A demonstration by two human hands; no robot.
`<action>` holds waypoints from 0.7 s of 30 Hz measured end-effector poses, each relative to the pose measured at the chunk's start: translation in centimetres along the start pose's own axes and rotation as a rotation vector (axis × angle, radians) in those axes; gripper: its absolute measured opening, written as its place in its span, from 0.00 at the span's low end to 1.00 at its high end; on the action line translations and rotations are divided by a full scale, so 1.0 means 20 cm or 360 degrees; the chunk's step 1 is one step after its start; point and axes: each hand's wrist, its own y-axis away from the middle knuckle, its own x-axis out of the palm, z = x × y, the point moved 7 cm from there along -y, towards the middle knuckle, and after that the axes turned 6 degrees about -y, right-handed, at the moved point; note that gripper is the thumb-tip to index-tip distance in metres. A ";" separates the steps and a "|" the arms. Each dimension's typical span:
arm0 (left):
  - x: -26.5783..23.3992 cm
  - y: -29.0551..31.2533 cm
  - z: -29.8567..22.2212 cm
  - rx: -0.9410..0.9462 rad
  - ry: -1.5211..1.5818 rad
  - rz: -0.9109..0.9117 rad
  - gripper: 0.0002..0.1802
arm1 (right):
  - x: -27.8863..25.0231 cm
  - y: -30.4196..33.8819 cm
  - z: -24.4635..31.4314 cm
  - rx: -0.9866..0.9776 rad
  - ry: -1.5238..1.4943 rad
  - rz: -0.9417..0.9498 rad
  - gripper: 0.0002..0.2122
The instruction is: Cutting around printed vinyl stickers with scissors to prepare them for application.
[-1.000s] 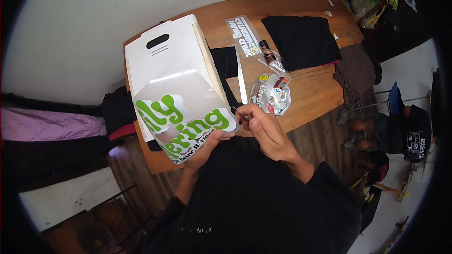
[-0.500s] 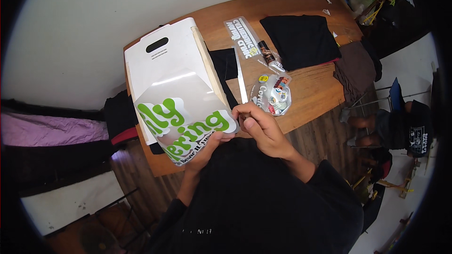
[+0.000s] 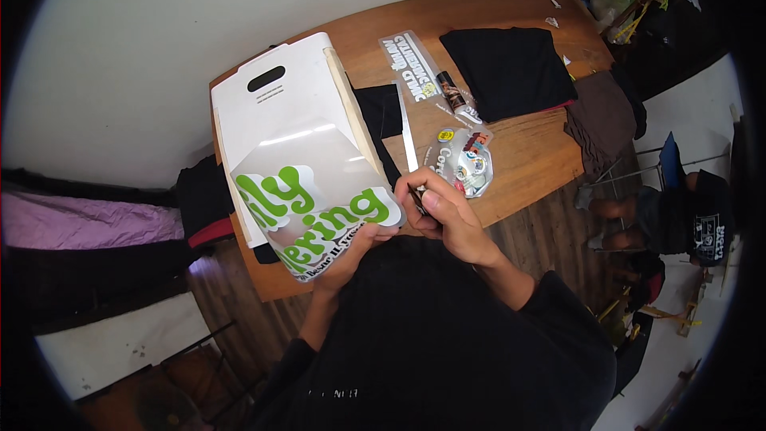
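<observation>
My left hand (image 3: 349, 259) grips the lower right edge of a clear transfer film (image 3: 307, 148) with large green lettering, thumb on top. The film is tilted and slightly curved in front of a white board-like stand or case (image 3: 239, 104) with an oval hand slot. My right hand (image 3: 447, 219) is closed beside the film's right corner, thumb and fingers pinched round something small and dark that the fingers mostly hide. A long, pale, narrow strip (image 3: 408, 140) reaches from the table to just above that hand; whether the hand holds it I cannot tell.
On the wooden table (image 3: 527, 160) lie more printed transfer films (image 3: 408, 64), a dark cylinder (image 3: 453, 92), a sticker-covered clear piece (image 3: 471, 164), folded black cloth (image 3: 507, 68) and brown cloth (image 3: 594, 116). Another person (image 3: 678, 211) sits to the right. Purple cloth (image 3: 88, 215) hangs at left.
My right hand has turned slightly, and its fingers have curled, showing more of the dark thing in them. My left hand and the film have hardly moved.
</observation>
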 end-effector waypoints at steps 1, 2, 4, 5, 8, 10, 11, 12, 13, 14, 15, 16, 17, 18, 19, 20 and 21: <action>0.00 0.00 0.00 0.0000 -0.0004 0.0007 0.12 | 0.00 0.00 0.01 -0.0073 0.0035 -0.0019 0.13; 0.00 0.00 0.00 0.0002 -0.0005 0.0005 0.12 | 0.00 -0.01 0.01 -0.0146 0.0069 -0.0037 0.12; 0.01 -0.01 -0.02 0.0053 -0.0005 0.0001 0.12 | -0.02 0.00 0.00 -0.0136 0.0027 0.0009 0.11; 0.01 -0.01 -0.02 0.0054 -0.0005 0.0002 0.12 | -0.01 0.00 0.00 -0.0124 -0.0016 0.0056 0.10; 0.00 0.00 0.00 -0.0002 0.0052 -0.0019 0.12 | 0.00 0.00 0.02 -0.0221 0.0148 0.0004 0.10; -0.01 0.00 0.01 0.0071 0.0003 0.0013 0.12 | 0.01 0.00 0.01 -0.0199 0.0045 0.0023 0.10; -0.01 0.00 0.01 0.0068 0.0002 0.0009 0.12 | 0.01 0.00 0.01 -0.0181 -0.0056 0.0040 0.10; 0.00 0.00 0.00 0.0040 0.0014 0.0004 0.12 | 0.01 0.01 0.00 -0.0182 -0.0057 0.0042 0.10; 0.01 0.00 0.00 0.0010 0.0027 -0.0002 0.12 | 0.01 0.02 0.00 -0.0207 -0.0049 -0.0006 0.10; 0.00 0.00 0.01 0.0010 0.0024 -0.0002 0.12 | 0.00 0.03 -0.01 -0.0232 -0.0042 -0.0055 0.10; 0.00 0.01 0.01 0.0019 0.0060 0.0001 0.12 | 0.00 0.03 0.00 -0.0232 -0.0044 -0.0054 0.10; 0.00 0.01 0.01 0.0028 0.0095 0.0004 0.13 | 0.01 0.03 0.01 -0.0220 0.0011 -0.0077 0.10; 0.00 0.01 0.01 0.0026 0.0092 0.0003 0.13 | 0.02 0.03 0.01 -0.0208 0.0066 -0.0100 0.10; 0.00 0.01 0.00 0.0021 0.0103 -0.0010 0.13 | 0.01 0.03 0.01 -0.0208 0.0064 -0.0101 0.10; 0.00 0.01 0.00 0.0015 0.0113 -0.0023 0.13 | 0.01 0.03 0.01 -0.0215 0.0045 -0.0096 0.10; 0.00 0.01 0.00 0.0013 0.0111 -0.0022 0.13 | 0.01 0.03 0.01 -0.0222 0.0026 -0.0091 0.10; 0.00 0.01 0.01 0.0027 0.0105 -0.0003 0.13 | 0.01 0.03 0.01 -0.0223 0.0024 -0.0095 0.10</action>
